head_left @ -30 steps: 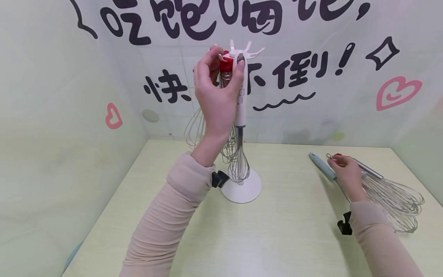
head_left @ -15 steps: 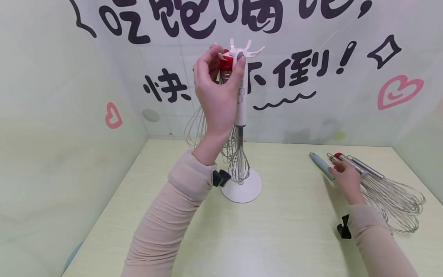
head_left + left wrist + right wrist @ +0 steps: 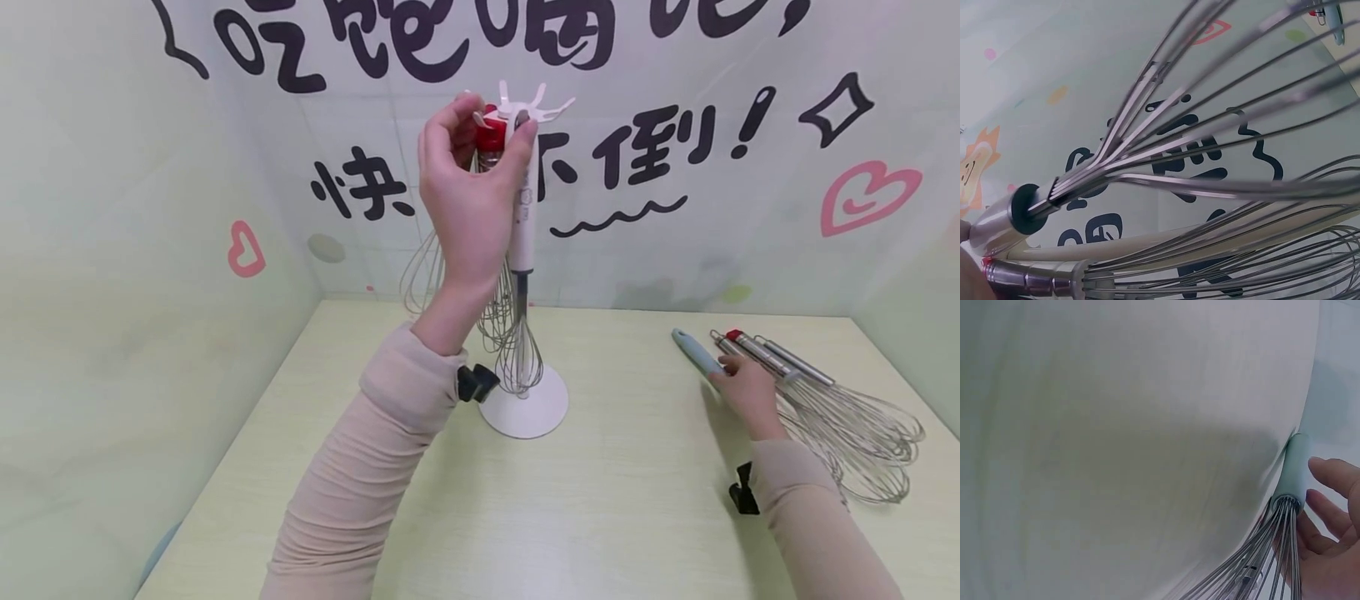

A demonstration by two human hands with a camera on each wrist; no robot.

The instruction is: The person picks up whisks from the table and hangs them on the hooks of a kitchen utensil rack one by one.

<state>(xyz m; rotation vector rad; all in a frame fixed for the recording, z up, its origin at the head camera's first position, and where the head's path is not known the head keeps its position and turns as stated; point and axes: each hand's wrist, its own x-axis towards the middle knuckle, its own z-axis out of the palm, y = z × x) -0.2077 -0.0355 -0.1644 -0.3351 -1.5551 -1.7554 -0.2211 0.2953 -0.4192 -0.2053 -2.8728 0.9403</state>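
Observation:
My left hand (image 3: 465, 192) curls about the top of a white whisk stand (image 3: 523, 408), its thumb against a white-handled whisk (image 3: 525, 217) that hangs there. Beside that thumb hangs a red-topped whisk (image 3: 491, 135). The left wrist view shows hanging wire loops (image 3: 1222, 106) up close and a metal whisk handle (image 3: 1035, 278) at the lower left. At the right, my right hand (image 3: 746, 392) is at the light-blue handle of a whisk (image 3: 696, 350) lying on the table. In the right wrist view, its thumb and fingertips are right beside the blue handle (image 3: 1294, 465).
More metal whisks (image 3: 847, 400), one with a red end, lie in a bunch just right of my right hand. White hooks (image 3: 555, 110) fan out from the stand's top. A printed cloth wall (image 3: 615, 258) closes off the pale table's (image 3: 615, 483) back edge.
My right hand has shifted slightly left, off the red-ended whisk and the metal whisk, to the blue handle. The left hand stays at the top of the stand.

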